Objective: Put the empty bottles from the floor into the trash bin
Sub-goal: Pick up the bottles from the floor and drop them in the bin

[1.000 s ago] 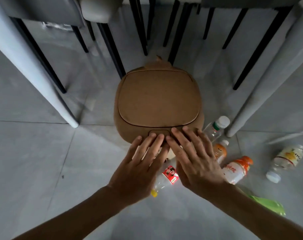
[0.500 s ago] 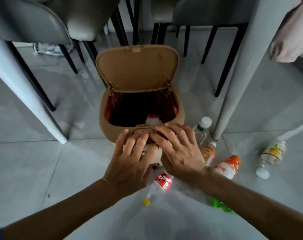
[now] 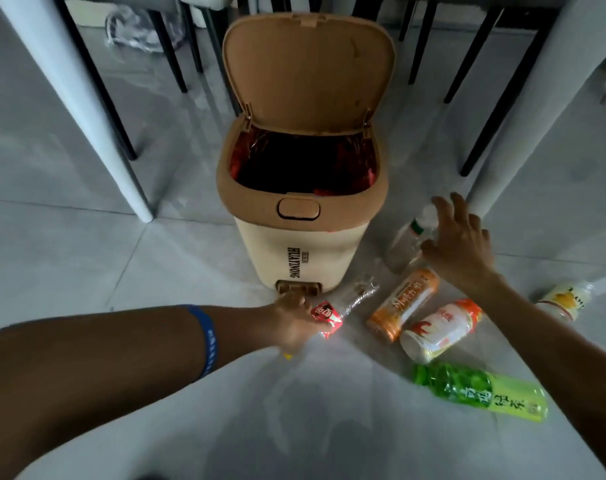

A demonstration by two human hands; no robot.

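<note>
The tan trash bin [image 3: 301,251] stands on the floor with its lid [image 3: 308,71] raised and a red liner inside. My left hand [image 3: 292,320] is closed around a clear bottle with a red label [image 3: 329,315] lying just in front of the bin. My right hand [image 3: 459,244] hovers with fingers spread over a clear bottle with a white cap [image 3: 407,242] right of the bin. Near them lie an orange bottle [image 3: 403,303], a white and orange bottle [image 3: 440,329], a green bottle [image 3: 481,393] and a yellow-labelled bottle [image 3: 564,301].
White table legs [image 3: 76,109] [image 3: 523,109] stand left and right of the bin, with black chair legs [image 3: 171,53] behind them. A crumpled clear plastic bag [image 3: 135,29] lies at the back left. Grey floor tiles [image 3: 86,258] stretch to the left.
Both hands have left the bin's front button. The lid has swung fully up. My left hand dropped onto the red-labelled bottle and my right hand moved right over the white-capped bottle.
</note>
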